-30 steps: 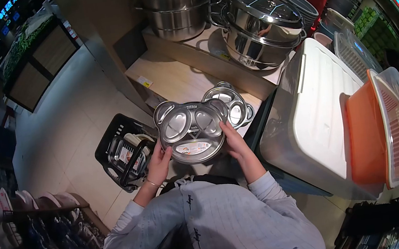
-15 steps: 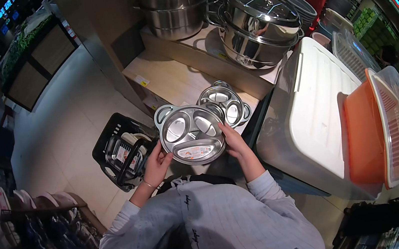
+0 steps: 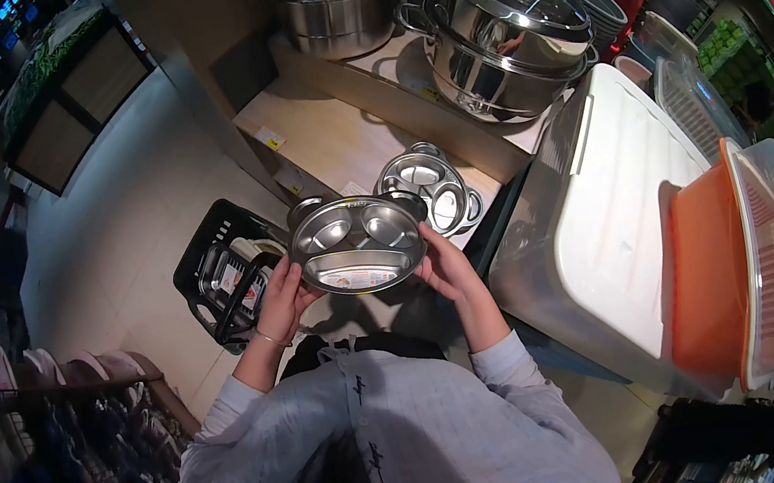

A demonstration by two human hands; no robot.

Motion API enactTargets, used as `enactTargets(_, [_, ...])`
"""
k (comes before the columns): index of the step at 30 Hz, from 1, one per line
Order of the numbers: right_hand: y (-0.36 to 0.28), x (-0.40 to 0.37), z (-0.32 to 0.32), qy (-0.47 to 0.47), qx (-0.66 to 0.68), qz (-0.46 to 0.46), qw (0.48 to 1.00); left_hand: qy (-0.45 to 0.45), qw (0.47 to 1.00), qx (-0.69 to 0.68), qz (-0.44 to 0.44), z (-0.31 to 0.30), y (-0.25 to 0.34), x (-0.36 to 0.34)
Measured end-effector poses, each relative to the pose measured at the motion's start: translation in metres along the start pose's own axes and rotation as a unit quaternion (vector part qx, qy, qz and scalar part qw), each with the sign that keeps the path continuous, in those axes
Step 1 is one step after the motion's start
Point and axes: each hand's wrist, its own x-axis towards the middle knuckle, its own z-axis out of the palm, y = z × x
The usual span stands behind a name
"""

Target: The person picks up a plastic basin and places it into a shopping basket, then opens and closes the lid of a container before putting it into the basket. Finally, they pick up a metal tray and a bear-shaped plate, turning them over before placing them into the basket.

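Between my hands is a round stainless steel divided plate (image 3: 355,243) with three compartments and two ear-like handles on its far side. A printed label sticks in its near compartment. My left hand (image 3: 284,304) grips the rim at the left, and my right hand (image 3: 444,263) grips it at the right. The plate is tilted, its far edge raised. Just beyond it, another divided plate (image 3: 426,187) of the same kind lies on the wooden shelf (image 3: 315,139).
A black shopping basket (image 3: 219,229) with packaged goods stands on the floor at left. Steel pots (image 3: 504,55) sit on the upper shelf. To the right are a white-lidded storage box (image 3: 633,219) and an orange basin (image 3: 703,268). Hanging goods (image 3: 72,449) are at lower left.
The plate in my hands has tilted, so its face looks narrower and its handles have turned away. Both hands still hold the rim, and the view has shifted slightly.
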Motion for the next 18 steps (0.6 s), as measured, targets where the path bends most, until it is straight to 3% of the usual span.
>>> enactTargets(7, [0.0, 0.004, -0.008, -0.05, -0.006, 0.03, 0.998, 0.035, 0.998, -0.047, -0.031, 0.008, 0.009, 0.003])
enactTargets(18, [0.008, 0.025, 0.005, -0.038, -0.03, 0.037, 0.998, 0.085, 0.995, -0.042, 0.004, -0.002, 0.009, -0.009])
